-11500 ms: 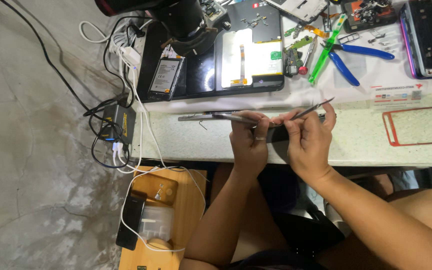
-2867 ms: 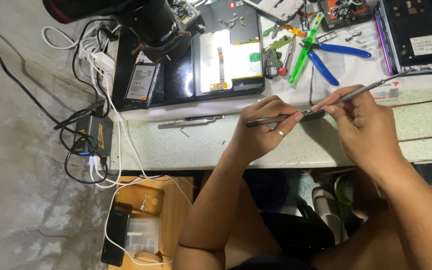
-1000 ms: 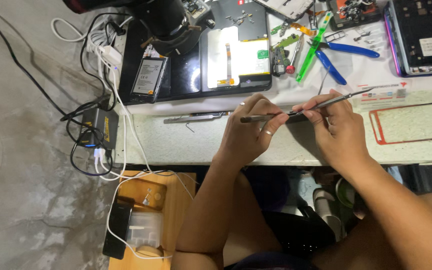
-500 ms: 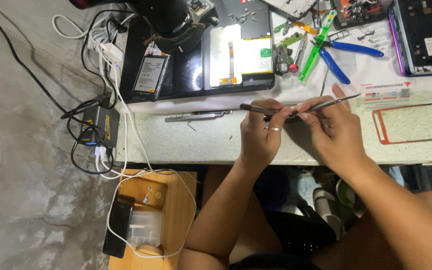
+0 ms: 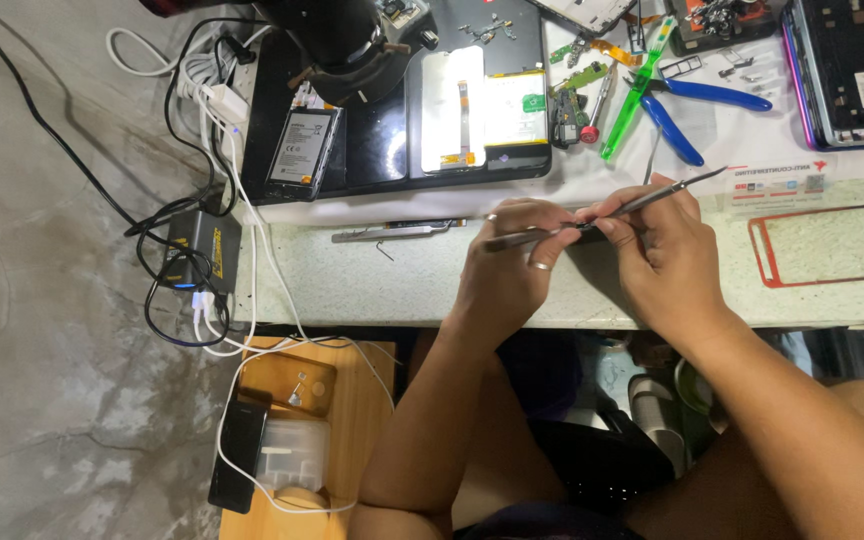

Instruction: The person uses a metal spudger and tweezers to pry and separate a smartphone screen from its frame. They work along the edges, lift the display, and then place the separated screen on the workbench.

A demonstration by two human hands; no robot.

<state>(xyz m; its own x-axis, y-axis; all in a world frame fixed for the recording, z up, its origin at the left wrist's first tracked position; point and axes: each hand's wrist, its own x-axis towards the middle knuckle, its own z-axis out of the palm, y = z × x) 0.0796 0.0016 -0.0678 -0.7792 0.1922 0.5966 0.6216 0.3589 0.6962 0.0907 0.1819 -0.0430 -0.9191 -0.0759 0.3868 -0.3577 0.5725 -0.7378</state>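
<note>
Left hand (image 5: pixel 512 275) pinching dark slim metal tool (image 5: pixel 522 238) over pale speckled table (image 5: pixel 402 285); right hand (image 5: pixel 667 250) gripping thin silver tweezers (image 5: pixel 667 192), tips meeting between fingers. Both tools likely light, stiff, slippery; best held mid-shaft. Tiny part unclear.

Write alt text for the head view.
Over a pale workbench, the left hand and right hand each hold a thin metal tool, tips meeting. Behind lie an opened phone and blue-handled pliers.
</note>
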